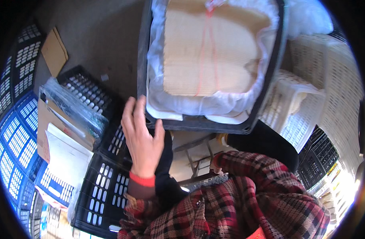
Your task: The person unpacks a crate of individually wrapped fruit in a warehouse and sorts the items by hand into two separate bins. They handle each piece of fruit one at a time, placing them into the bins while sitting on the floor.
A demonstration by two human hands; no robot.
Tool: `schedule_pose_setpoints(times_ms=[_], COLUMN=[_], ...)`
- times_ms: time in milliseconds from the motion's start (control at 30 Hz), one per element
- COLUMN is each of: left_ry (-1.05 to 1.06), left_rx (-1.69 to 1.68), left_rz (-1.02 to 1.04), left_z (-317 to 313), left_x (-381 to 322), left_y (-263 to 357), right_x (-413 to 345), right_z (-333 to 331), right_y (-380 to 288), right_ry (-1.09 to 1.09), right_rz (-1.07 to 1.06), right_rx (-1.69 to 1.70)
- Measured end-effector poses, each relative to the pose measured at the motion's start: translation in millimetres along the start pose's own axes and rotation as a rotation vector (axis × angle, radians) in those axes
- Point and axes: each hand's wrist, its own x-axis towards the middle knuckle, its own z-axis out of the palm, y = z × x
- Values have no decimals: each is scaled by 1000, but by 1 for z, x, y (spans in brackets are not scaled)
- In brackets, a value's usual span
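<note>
My left hand point(143, 143) is at the near left corner of a black plastic crate point(197, 127), fingers and thumb spread. Its fingertips overlap the rim; whether they touch it I cannot tell. Inside the crate lies a sheet of corrugated cardboard point(185, 59), surrounded by a thin white plastic liner point(182, 104). Red string point(202, 56) runs across the cardboard to a gathered knot at the far side. Only a small part of my right hand point(217, 167) shows below its plaid cuff, beside a dark stool-like frame point(194, 167). Its fingers are mostly hidden.
Left stand blue plastic crates point(18, 134), a black slotted crate point(95, 191), and a cardboard box point(43, 131) with a white sheet point(66, 149) and plastic wrap. A flat cardboard piece point(54, 52) lies farther off. White baskets point(326, 65) and a black crate point(317, 155) line the right.
</note>
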Motion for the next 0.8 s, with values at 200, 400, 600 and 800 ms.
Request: schedule_pose_setpoints(times_ms=[200,400,600,800], left_ry=[-233,-163,-165,-94], left_rx=[184,230,27,-25], left_rz=[-228,-331,-403,-514], left_z=[40,45,91,114], left_x=[64,47,-14,-56], left_y=[-35,-44,-21,-28], right_x=[-122,-185,-165,-152], right_z=[-68,-47,-21,-18], right_y=[-46,-71,28,1], right_ry=[447,1926,1683,1431], right_rz=[-61,-182,643,727], right_rx=[-278,-186,-485,-714])
